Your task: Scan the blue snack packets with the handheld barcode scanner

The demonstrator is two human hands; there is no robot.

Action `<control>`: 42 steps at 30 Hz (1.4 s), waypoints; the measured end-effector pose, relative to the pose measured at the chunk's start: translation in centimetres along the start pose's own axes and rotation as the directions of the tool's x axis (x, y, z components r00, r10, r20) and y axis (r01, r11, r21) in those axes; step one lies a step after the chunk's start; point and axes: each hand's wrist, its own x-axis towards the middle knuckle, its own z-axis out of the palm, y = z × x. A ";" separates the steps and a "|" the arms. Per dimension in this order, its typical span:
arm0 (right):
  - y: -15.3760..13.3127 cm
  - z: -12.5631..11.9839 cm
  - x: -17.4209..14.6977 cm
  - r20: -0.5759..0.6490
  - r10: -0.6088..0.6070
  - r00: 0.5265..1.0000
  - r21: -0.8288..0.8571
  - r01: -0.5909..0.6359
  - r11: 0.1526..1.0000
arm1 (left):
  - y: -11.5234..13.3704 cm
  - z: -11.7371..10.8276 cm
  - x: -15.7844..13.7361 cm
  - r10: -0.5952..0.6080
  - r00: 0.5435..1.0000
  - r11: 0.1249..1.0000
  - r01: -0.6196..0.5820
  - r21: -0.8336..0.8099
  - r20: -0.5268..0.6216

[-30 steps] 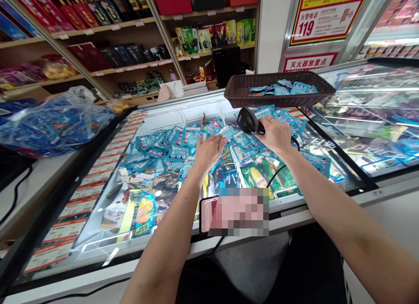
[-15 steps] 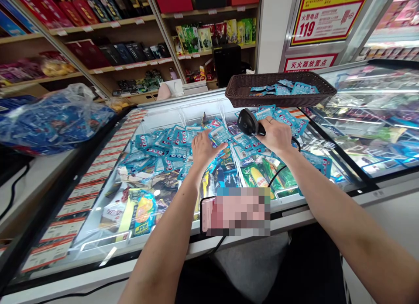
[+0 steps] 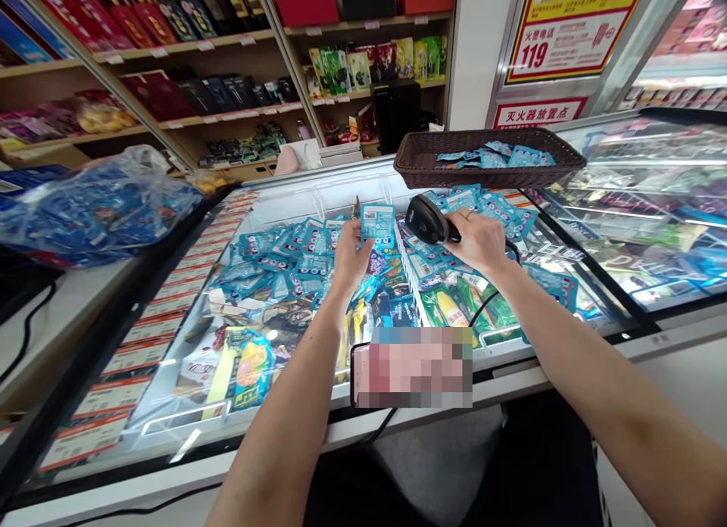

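My left hand (image 3: 353, 256) pinches a small blue packet (image 3: 378, 222) by its lower left edge, with a printed label facing up. In my right hand (image 3: 478, 239) is a black barcode scanner (image 3: 425, 219), its head pointing left toward the packet. Scanner and packet are a short gap apart. Left of my left hand lies a spread pile of similar blue packets (image 3: 310, 239) on the glass top of the freezer (image 3: 341, 185). More blue packets (image 3: 503, 209) lie beyond and beside my right hand.
A brown wicker basket (image 3: 409, 167) with several blue packets stands at the back. A phone (image 3: 361, 375), partly blurred out, rests at the freezer's front edge, the scanner's cable (image 3: 482, 306) near it. A plastic-wrapped blue bundle (image 3: 96, 201) sits left. Stocked shelves (image 3: 227, 110) stand behind.
My left hand, open above the packets before, has closed on one blue packet and raised it beside the scanner. My right hand keeps hold of the scanner, which has shifted slightly left.
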 end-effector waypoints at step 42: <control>-0.2 0.3 -0.3 -0.063 -0.133 0.989 0.048 0.137 0.989 | 0.0 -0.9 0.0 0.117 0.985 0.980 -0.094 0.175 -0.129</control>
